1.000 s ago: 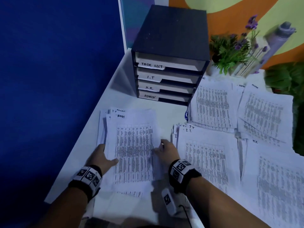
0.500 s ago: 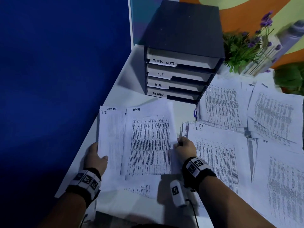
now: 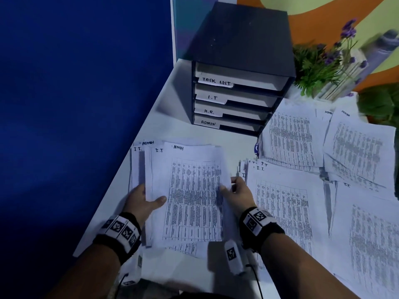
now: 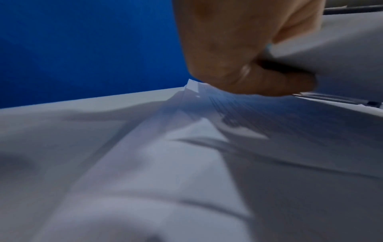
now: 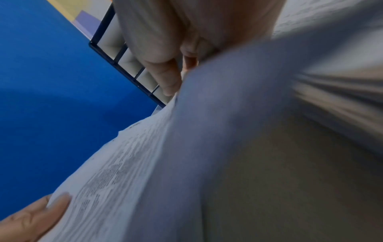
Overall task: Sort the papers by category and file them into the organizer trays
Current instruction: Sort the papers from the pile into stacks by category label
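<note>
i'm gripping the admin sheet [image 3: 190, 197] w/ both hands, left hand [image 3: 142, 201] pinching its left edge, right hand [image 3: 237, 194] its right, over the desk [image 3: 172, 124] in front of the organizer [image 3: 239, 67].

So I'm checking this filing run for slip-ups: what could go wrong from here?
1. The fanned white paper stack held by both hands mixes sheets marked ADMIN and I.T., so filing it whole would probably misfile some.
2. The left hand and right hand grip only its side edges; loose sheets could slide out.
3. The black four-tray organizer has narrow slots that might snag corners.
</note>
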### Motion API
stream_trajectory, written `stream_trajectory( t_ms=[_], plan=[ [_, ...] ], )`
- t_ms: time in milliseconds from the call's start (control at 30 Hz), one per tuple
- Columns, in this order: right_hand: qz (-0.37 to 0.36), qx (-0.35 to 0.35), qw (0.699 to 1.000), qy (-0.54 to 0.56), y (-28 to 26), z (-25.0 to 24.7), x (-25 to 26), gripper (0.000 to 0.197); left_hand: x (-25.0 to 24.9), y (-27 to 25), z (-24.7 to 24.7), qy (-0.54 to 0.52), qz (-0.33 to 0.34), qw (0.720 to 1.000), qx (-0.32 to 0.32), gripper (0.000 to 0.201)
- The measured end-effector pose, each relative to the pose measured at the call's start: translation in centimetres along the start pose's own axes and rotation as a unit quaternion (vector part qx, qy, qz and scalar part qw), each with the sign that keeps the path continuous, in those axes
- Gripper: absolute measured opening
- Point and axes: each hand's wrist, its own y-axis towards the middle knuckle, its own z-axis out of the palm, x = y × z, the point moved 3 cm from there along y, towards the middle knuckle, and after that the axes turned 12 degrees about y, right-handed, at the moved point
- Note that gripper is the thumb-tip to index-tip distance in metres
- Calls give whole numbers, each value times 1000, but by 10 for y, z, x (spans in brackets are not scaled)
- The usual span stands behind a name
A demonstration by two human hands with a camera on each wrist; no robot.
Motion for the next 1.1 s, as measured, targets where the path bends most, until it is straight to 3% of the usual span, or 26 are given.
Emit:
stream_trajectory(
  t_ms=[133,267,367,433,533,667,767,867,967,1033,1100],
  plan=[
    [-44,-34,996,-63,1,-4,-1,27,5,2,0,30,-21,999,-23,9],
    [-14,-74,992,-98,2,-14,-9,24,19,9,-8,124,-63,989,-47,30],
    [-14,-72,990,-118,2,-22,-11,11,24,9,-10,97,-67,991,-60,42],
    [-22,-59,989,-131,2,-22,-12,13,25,8,-11,85,-67,992,-59,58],
    [-30,-39,989,-136,1,-21,-8,23,19,2,-10,60,-32,995,-68,53],
    [-27,-40,996,-79,3,-23,-7,32,3,-6,-14,41,21,995,-92,44],
    [-37,-68,997,-25,1,-28,-1,8,-11,-9,-16,14,39,994,-100,41],
    [-18,-87,993,81,0,-39,9,32,-29,-10,-12,-11,53,993,-104,42],
    [-7,-58,983,172,-2,-51,21,34,-47,-8,-1,-34,57,992,-109,41],
    [-17,-42,990,132,0,-64,26,30,-61,-8,9,-37,65,991,-109,39],
    [-42,-54,998,-4,4,-84,28,22,-74,-9,23,-30,75,991,-104,39]
  ],
)
